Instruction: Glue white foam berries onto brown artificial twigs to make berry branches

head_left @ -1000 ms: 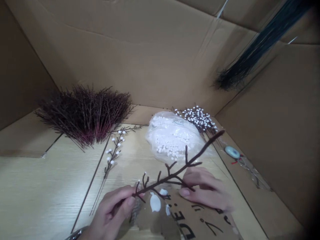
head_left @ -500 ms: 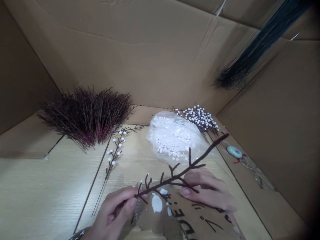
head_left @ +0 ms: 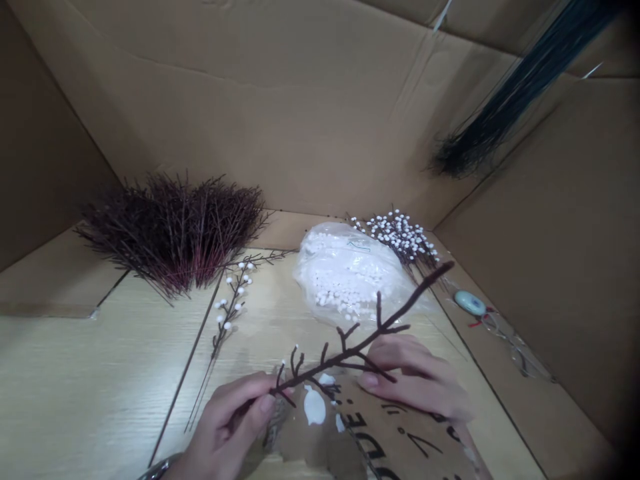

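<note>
My left hand [head_left: 233,413] pinches a bare dark brown artificial twig [head_left: 345,359] at its lower left end. The twig slants up to the right above a piece of cardboard [head_left: 410,437] with black lettering. Two side tips near my left fingers carry small white dabs. White blobs of what looks like glue [head_left: 315,405] lie on the cardboard. Behind the twig, my right hand [head_left: 417,377] rests over the cardboard with fingers curled and thumb close to them; what they hold, if anything, is hidden. Just beyond sits a clear plastic bag [head_left: 345,273] of small white balls.
A twig with white berries [head_left: 230,307] lies left of centre. Behind it spreads a heap of bare dark twigs [head_left: 175,227]. Finished-looking white-berried twigs [head_left: 400,233] lie behind the bag. Glasses [head_left: 520,350] and a pale green oval object [head_left: 469,303] are at right. Cardboard walls [head_left: 300,120] enclose the table.
The twig's far end has shifted very slightly to the left and up. Both hands stay almost where they were.
</note>
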A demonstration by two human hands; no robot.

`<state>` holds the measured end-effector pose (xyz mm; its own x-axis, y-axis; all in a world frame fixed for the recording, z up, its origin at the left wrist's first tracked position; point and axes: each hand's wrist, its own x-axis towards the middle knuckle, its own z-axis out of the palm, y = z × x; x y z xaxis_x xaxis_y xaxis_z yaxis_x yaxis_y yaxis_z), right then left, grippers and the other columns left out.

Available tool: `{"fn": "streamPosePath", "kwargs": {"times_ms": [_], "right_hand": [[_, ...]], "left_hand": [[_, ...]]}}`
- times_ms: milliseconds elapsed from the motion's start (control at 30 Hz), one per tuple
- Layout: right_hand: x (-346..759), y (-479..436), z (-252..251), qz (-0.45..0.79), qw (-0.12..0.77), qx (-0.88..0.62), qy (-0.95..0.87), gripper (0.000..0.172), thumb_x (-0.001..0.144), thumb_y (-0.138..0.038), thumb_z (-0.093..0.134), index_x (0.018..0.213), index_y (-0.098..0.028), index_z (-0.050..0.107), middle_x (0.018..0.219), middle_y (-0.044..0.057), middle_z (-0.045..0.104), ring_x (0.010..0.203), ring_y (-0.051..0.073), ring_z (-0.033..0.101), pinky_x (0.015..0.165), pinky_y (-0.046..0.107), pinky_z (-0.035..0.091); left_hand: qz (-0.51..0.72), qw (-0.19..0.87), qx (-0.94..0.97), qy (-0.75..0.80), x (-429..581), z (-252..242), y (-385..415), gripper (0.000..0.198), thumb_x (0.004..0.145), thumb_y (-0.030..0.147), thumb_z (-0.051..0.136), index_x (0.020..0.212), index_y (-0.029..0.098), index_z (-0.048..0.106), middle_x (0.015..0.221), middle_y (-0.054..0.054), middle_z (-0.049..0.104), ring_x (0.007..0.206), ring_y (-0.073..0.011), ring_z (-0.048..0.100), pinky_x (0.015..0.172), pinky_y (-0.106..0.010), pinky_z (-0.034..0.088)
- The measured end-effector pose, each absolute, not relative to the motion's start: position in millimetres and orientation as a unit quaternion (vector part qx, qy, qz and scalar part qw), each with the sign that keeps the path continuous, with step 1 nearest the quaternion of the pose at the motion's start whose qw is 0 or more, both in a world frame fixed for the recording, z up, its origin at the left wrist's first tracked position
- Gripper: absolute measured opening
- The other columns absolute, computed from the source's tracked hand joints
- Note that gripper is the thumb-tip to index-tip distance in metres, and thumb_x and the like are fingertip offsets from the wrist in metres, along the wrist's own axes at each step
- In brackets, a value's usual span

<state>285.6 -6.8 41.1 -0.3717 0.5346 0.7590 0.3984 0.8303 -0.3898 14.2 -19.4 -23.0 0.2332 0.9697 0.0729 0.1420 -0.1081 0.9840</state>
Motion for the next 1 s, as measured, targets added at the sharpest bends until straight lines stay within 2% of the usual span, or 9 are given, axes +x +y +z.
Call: {"fn": "streamPosePath", "kwargs": {"times_ms": [133,333,533,767,900,1000], "right_hand": [[284.5,-5.9,45.1,0.085,0.484,-0.280,-0.825,0.024,0.096,-0.018,0.059,0.116,-0.021,0.073,0.080,0.003,0.068,0.067,0.016,0.063,0.062,0.032,0.053],[284.3,-4.6,46.2,0.092,0.477,-0.278,-0.829,0.028,0.097,-0.020,0.058,0.121,-0.022,0.072,0.081,0.003,0.068,0.069,0.017,0.065,0.063,0.033,0.054],[284.7,-6.1,45.4,0.109,0.480,-0.281,-0.824,0.027,0.097,-0.019,0.059,0.121,-0.022,0.072,0.081,0.003,0.067,0.067,0.016,0.062,0.062,0.032,0.052],[282.9,-7.4,43.1,0.111,0.490,-0.273,-0.820,0.026,0.097,-0.022,0.058,0.120,-0.020,0.072,0.082,0.004,0.067,0.067,0.016,0.062,0.059,0.032,0.048],[282.9,-6.7,42.3,0.113,0.496,-0.272,-0.817,0.026,0.097,-0.022,0.059,0.120,-0.019,0.071,0.082,0.004,0.066,0.065,0.015,0.059,0.057,0.031,0.043],[284.2,-6.9,41.2,0.109,0.488,-0.269,-0.823,0.027,0.097,-0.020,0.058,0.122,-0.020,0.070,0.083,0.004,0.066,0.066,0.016,0.058,0.059,0.031,0.045]], "left_hand": [[0.405,0.495,0.615,0.462,13.1,-25.0,-22.0,0.025,0.093,0.042,0.067,0.099,0.025,0.085,0.096,-0.005,0.085,0.087,-0.0197,0.078,0.080,-0.018,0.061],[0.416,0.496,0.581,0.494,15.8,-23.0,-25.3,0.034,0.090,0.052,0.068,0.095,0.023,0.085,0.095,-0.008,0.084,0.088,-0.0234,0.078,0.083,-0.025,0.063],[0.424,0.514,0.580,0.468,16.0,-22.7,-21.4,0.034,0.093,0.051,0.066,0.095,0.023,0.085,0.091,-0.007,0.084,0.084,-0.0224,0.078,0.082,-0.025,0.064],[0.408,0.511,0.609,0.449,11.1,-24.7,-17.3,0.030,0.095,0.046,0.064,0.101,0.024,0.084,0.097,-0.008,0.085,0.089,-0.0222,0.080,0.082,-0.022,0.063],[0.416,0.514,0.592,0.461,15.1,-20.3,-19.8,0.033,0.093,0.050,0.066,0.096,0.023,0.085,0.095,-0.008,0.085,0.087,-0.0227,0.079,0.081,-0.022,0.063],[0.414,0.513,0.580,0.479,15.9,-20.3,-22.3,0.034,0.091,0.052,0.068,0.094,0.023,0.085,0.093,-0.008,0.084,0.086,-0.0228,0.078,0.081,-0.024,0.063]]}}
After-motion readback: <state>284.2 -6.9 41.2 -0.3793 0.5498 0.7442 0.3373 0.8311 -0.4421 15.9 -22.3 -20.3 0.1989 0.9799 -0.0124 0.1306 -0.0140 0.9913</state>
